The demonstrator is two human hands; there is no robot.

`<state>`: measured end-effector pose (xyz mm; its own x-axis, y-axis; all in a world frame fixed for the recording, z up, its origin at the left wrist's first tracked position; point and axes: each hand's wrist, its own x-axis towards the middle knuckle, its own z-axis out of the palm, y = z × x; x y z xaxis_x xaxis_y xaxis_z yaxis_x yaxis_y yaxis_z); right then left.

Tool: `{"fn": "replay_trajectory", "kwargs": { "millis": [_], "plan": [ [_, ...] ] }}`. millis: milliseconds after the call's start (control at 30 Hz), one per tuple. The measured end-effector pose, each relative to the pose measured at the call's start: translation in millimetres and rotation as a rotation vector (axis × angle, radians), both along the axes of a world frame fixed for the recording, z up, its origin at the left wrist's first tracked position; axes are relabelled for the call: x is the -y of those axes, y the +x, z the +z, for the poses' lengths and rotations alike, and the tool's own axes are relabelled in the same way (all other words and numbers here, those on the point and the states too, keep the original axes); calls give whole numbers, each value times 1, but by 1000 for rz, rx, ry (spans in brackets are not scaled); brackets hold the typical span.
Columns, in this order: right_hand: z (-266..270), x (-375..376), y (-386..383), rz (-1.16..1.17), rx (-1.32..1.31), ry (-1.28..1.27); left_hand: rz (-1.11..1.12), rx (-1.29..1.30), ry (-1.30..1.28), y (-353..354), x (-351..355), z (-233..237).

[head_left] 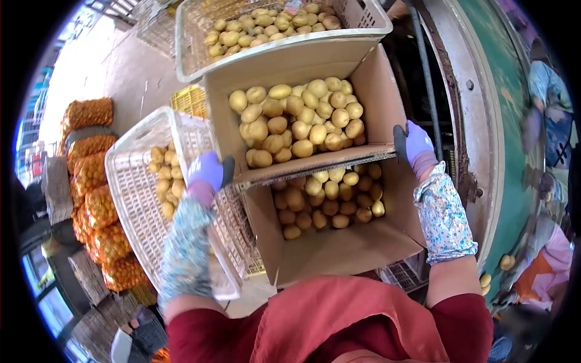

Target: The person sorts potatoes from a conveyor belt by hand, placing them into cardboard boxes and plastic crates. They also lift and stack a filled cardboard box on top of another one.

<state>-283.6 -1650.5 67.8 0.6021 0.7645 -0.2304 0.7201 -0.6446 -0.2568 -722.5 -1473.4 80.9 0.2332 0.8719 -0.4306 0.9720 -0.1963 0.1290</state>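
Two open cardboard boxes of potatoes lie in front of me, the upper box (378,91) beyond the lower box (339,251). Yellow-brown potatoes (299,130) fill much of the upper one, and more potatoes (330,209) lie in the far part of the lower one. My left hand (209,172), in a purple glove with dark fingertips, is at the near left corner of the upper box. My right hand (414,143), gloved alike, grips its near right corner. Both hands are closed on the cardboard, with some fingers hidden behind the box walls.
A white crate of potatoes (281,45) stands beyond the boxes, another white crate (136,181) at left. Stacked orange net bags (100,209) are farther left. Metal machinery and a green surface (508,109) run along the right. Other people (551,103) are at the far right.
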Motion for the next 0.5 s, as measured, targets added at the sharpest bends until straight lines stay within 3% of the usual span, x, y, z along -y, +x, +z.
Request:
{"fn": "replay_trajectory", "kwargs": {
  "millis": [67,133,200,267,333,400,433,500],
  "plan": [
    [-19,0,45,-36,-15,-70,-36,-58,-181,25,-10,51],
    [-41,6,117,-120,46,-126,-264,-35,-107,60,16,123],
    [-43,5,133,-277,-79,-246,-252,365,-176,54,40,169],
    [-67,34,135,-145,-180,-190,306,1120,-189,11,36,103],
    [-42,36,75,-61,-384,-81,50,248,135,-36,47,47],
    [10,17,17,59,-499,-71,167,315,46,-49,74,6],
    [-4,15,15,107,-260,-98,256,344,34,-45,79,-4],
    [-7,10,12,75,-239,-92,366,710,20,-32,86,0]
  ]
}}
